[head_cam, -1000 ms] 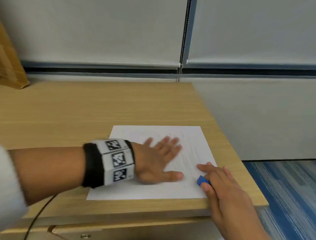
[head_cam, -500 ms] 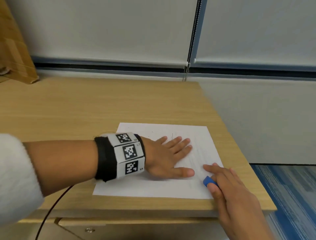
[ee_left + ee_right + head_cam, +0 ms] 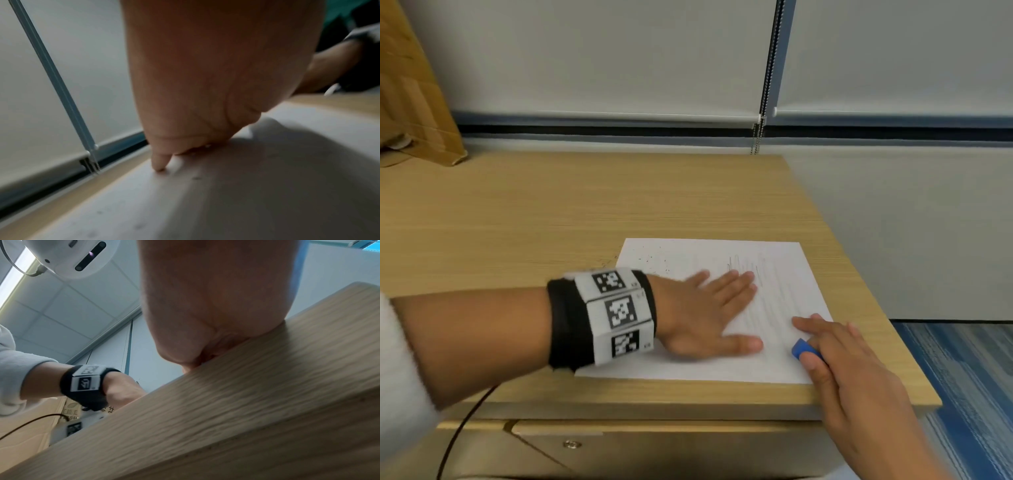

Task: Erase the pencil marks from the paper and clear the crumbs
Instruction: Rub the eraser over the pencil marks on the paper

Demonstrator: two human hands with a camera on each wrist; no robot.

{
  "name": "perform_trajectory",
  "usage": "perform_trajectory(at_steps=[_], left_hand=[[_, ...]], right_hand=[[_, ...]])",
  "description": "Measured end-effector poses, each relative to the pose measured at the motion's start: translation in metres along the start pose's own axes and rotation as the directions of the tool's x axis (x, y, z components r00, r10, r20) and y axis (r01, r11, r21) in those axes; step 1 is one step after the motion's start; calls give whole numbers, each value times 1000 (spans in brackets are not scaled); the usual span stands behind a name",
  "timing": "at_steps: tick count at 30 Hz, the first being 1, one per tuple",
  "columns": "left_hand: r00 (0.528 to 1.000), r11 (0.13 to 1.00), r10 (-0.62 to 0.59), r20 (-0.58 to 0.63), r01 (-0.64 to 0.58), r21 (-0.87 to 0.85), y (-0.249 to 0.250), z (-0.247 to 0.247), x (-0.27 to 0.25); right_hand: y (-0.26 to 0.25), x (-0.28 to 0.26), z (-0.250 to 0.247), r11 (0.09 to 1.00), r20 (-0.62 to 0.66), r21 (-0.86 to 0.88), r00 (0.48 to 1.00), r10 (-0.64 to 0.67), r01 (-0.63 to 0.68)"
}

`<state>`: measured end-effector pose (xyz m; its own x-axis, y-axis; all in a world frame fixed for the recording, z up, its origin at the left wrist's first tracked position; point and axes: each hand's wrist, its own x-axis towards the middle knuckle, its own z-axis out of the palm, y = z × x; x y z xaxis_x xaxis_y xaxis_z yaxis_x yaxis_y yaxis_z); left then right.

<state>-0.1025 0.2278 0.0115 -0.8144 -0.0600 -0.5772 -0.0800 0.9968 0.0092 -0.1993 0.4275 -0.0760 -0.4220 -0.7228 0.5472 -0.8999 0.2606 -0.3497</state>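
Paper (image 3: 709,368) sits near the bench's (image 3: 551,212) right edge, my left hand (image 3: 702,313) flat on it, right hand (image 3: 859,383) pinching the eraser (image 3: 800,347), so hard rubbing could crease it.

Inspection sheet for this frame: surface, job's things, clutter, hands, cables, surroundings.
Surface: wooden desk, light grain.
Job's things: white paper near the front right corner; faint pencil marks; crumbs at its far left; blue eraser.
Clutter: cardboard box at far left.
Hands: left hand flat on the paper; right hand pinches the eraser on the sheet.
Cables: black cable below the left forearm.
Surroundings: roller blinds, bead chain, blue carpet.
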Motion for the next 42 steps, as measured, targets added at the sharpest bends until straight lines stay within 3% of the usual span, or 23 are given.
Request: perform_trajectory(at_steps=[2, 4, 7, 9, 11, 13, 15, 16, 17, 19, 21, 23, 25, 27, 29, 30, 33, 36, 39, 42], left_hand=[[999, 1000, -26, 44, 26, -9, -1, 7, -5], [987, 989, -142, 72, 145, -37, -21, 11, -15], [921, 921, -373, 109, 382, -80, -52, 13, -29], [889, 883, -446, 107, 456, -109, -60, 12, -35], [917, 912, -394, 53, 398, -97, -53, 13, -37], [980, 980, -197, -7, 197, -15, -33, 18, -40], [1000, 999, 10, -4, -10, 32, -14, 29, -42], [999, 998, 49, 11, -50, 31, -11, 34, -43], [999, 999, 33, 25, -34, 19, -12, 38, -45], [992, 994, -111, 55, 112, -16, -27, 38, -49], [955, 957, -282, 90, 286, -37, -47, 34, -53], [924, 925, -372, 90, 377, -48, -59, 29, -58], [944, 944, -328, 35, 329, -18, -55, 29, -62], [989, 987, -148, -8, 148, 58, -37, 35, -67], [1000, 997, 24, 14, -25, 74, -20, 45, -71], [998, 997, 48, 29, -49, 66, -17, 50, -72], [985, 987, -158, 65, 157, 14, -35, 57, -78], [920, 925, -377, 111, 380, -3, -60, 46, -78], [903, 908, -406, 138, 415, -46, -66, 19, -69], [931, 925, -364, 20, 364, -106, -66, -11, -49]], right_hand=[[0, 0, 0, 1000, 18, 0, 1000, 8, -8], [0, 0, -1, 1000, 34, -13, 999, 20, -19], [0, -1, -2, 1000, 54, -14, 998, 25, -25], [-1, -1, -2, 1000, 59, -16, 998, 25, -24], [-1, -1, -3, 1000, 51, -18, 998, 26, -25], [-1, -1, -3, 1000, 48, -11, 999, 24, -24], [-1, -1, -3, 1000, 44, 2, 999, 19, -19], [-1, -1, -3, 1000, 41, 6, 999, 19, -20], [-1, -1, -3, 1000, 42, 8, 999, 22, -22], [-2, 0, -3, 999, 54, 8, 998, 31, -31], [-2, -1, -4, 999, 64, 9, 997, 42, -42], [-3, -1, -4, 999, 63, 12, 997, 45, -46], [-4, 0, -5, 999, 73, 16, 996, 51, -52], [-4, 0, -5, 998, 83, 20, 994, 65, -67], [-4, 0, -6, 997, 89, 23, 994, 70, -73], [-5, 0, -6, 997, 89, 27, 993, 71, -74], [-6, 0, -7, 996, 96, 24, 992, 79, -81], [-6, -1, -7, 995, 99, 20, 991, 92, -94], [-7, 0, -8, 996, 103, 13, 991, 87, -89], [-8, 2, -9, 997, 110, 6, 991, 78, -79]])
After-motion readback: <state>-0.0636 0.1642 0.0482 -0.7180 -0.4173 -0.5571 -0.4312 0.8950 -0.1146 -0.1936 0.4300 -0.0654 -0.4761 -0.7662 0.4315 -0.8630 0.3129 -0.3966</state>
